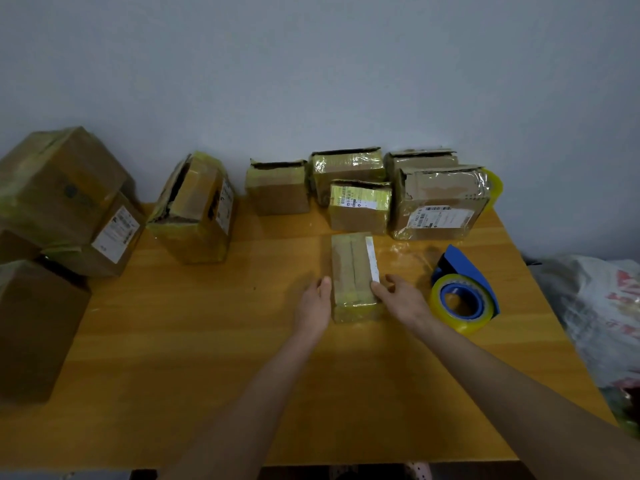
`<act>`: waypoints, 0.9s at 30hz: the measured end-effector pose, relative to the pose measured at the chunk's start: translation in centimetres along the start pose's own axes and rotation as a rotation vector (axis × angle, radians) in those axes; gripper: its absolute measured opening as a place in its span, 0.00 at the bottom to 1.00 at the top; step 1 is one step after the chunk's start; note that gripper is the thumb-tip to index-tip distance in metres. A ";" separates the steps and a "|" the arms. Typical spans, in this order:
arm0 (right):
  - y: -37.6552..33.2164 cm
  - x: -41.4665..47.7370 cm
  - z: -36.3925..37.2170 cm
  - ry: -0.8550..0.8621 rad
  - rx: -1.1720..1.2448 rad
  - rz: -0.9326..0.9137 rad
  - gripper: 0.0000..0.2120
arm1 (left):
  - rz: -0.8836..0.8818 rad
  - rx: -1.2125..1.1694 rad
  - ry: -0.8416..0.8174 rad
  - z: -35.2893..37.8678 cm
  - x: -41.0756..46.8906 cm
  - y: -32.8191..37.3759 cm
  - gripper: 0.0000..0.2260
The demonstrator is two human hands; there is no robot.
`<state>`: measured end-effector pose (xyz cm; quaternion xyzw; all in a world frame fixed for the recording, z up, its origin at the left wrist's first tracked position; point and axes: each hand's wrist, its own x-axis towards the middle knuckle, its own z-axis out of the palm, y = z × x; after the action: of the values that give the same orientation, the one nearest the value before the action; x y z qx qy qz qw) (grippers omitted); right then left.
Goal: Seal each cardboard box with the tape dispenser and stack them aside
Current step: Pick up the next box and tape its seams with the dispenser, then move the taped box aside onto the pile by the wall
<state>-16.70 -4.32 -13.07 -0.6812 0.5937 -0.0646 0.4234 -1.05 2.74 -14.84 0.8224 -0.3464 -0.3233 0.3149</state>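
Observation:
A small taped cardboard box (353,271) lies in the middle of the wooden table (194,341), long side pointing away from me. My left hand (313,306) rests flat against its left side with straight fingers. My right hand (401,297) touches its right side, fingers lying along the edge near a white label. The blue tape dispenser (464,292) with a yellowish roll sits on the table just right of my right hand, untouched.
Several opened boxes (360,188) stand in a row along the wall at the back. A torn box (195,209) tilts at back left. Larger stacked boxes (65,199) crowd the left edge. A plastic bag (602,306) lies off the table's right side.

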 end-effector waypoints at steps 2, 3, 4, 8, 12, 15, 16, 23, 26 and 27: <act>-0.6 0.0 0.0 0.068 0.063 0.035 0.34 | -0.001 -0.094 0.007 -0.5 0.5 1.1 0.22; -1.0 0.0 0.1 0.081 0.089 0.042 0.35 | -0.011 -0.130 -0.017 -0.7 0.7 1.8 0.22; -1.4 -0.2 0.3 0.074 0.105 0.041 0.35 | -0.034 -0.153 -0.063 -0.8 0.7 2.4 0.24; -3.3 -1.4 1.8 0.051 0.028 -0.026 0.29 | -0.083 -0.176 -0.181 -1.3 -0.6 3.7 0.20; -6.6 -2.7 3.7 0.031 0.049 -0.117 0.29 | -0.065 -0.226 0.014 -5.1 -2.0 2.0 0.16; -9.3 -4.6 6.3 -0.053 0.089 -0.166 0.31 | -0.064 -0.171 0.166 -9.0 -3.9 -0.4 0.16; -10.1 -5.5 7.3 -0.077 0.098 -0.188 0.32 | -0.065 -0.142 0.209 -10.2 -4.6 -1.4 0.16; -15.9 -9.8 14.1 -0.208 0.119 -0.319 0.30 | -0.078 0.118 0.369 -18.7 -7.9 -6.8 0.14; -18.8 -10.4 17.2 -0.233 0.116 -0.337 0.31 | -0.073 0.140 0.390 -22.2 -8.3 -9.0 0.14; -19.9 -10.5 18.4 -0.233 0.124 -0.339 0.32 | -0.070 0.158 0.400 -23.5 -8.2 -9.7 0.14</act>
<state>6.12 12.71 -7.33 -0.7468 0.4125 -0.0921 0.5134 15.62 21.43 -5.52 0.9039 -0.2723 -0.1362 0.3005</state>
